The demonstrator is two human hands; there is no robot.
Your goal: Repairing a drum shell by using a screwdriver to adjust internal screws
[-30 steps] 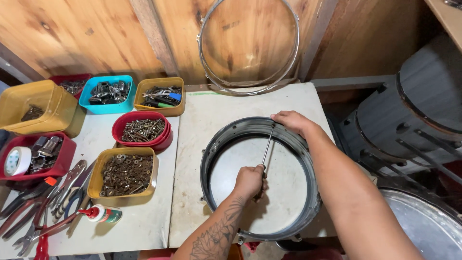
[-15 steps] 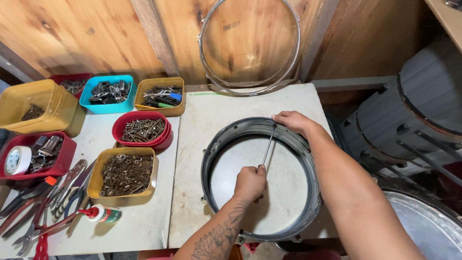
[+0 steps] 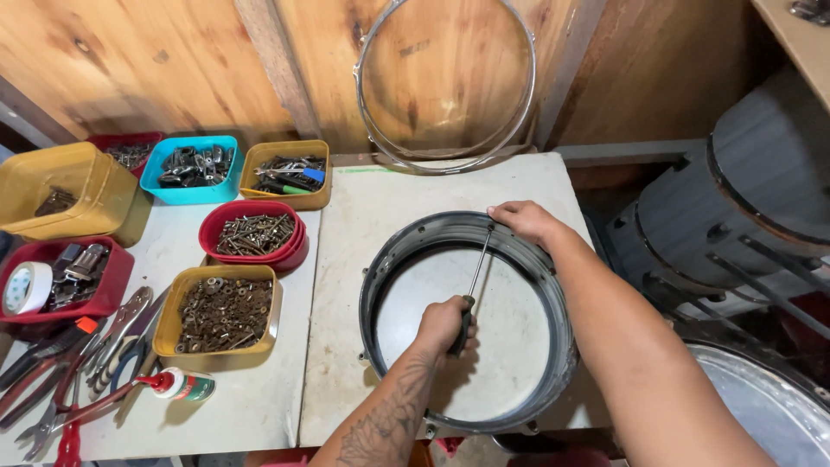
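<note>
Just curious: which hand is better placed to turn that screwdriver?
Probably the left hand: it grips the screwdriver handle inside the drum shell. The right hand rests on the shell's far rim near the tip.

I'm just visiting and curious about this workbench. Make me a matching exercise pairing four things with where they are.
Things:
1. long-shafted screwdriver
2. thin bare metal hoop
3. round red bowl of screws
4. white roll of tape

Places:
A. leaning on the wooden wall
B. in the red tray at far left
C. in the left hand
D. between two yellow tubs

Pairs: 1-C, 2-A, 3-D, 4-B
</note>
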